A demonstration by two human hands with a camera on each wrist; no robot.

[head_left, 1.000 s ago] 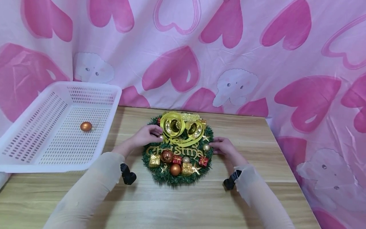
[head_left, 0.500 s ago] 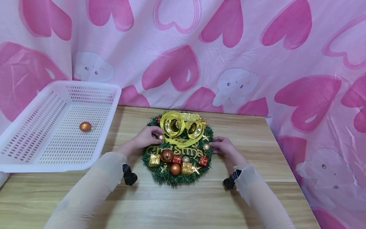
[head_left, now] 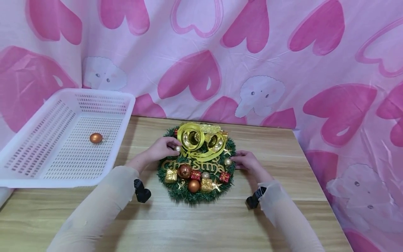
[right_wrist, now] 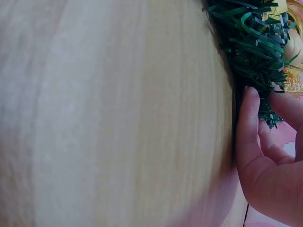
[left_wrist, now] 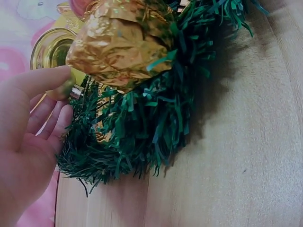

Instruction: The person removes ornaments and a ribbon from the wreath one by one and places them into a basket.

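Observation:
A green tinsel Christmas wreath (head_left: 192,198) lies on the wooden table, dressed with gold bells (head_left: 191,139), yellow ribbon, small wrapped boxes, stars, baubles and gold "Merry Christmas" lettering. At its left side my left hand (head_left: 162,148) pinches a small gold bauble (head_left: 178,148) between thumb and fingers. The left wrist view shows that bauble (left_wrist: 61,90) close to the tinsel, with a gold foil box (left_wrist: 120,42) nearby. My right hand (head_left: 247,160) grips the wreath's right edge; in the right wrist view its thumb and fingers lie either side of the tinsel (right_wrist: 258,61).
A white perforated plastic basket (head_left: 127,120) stands on the left of the table, with one copper-orange bauble (head_left: 96,138) inside. Behind the table hangs a pink curtain (head_left: 141,70) with a heart print. The table's right edge (head_left: 318,178) runs beyond my right arm.
My left hand and the small gold bauble have shifted slightly upward. More of the word "Merry" shows than half a second ago. My right hand stays at the wreath's edge.

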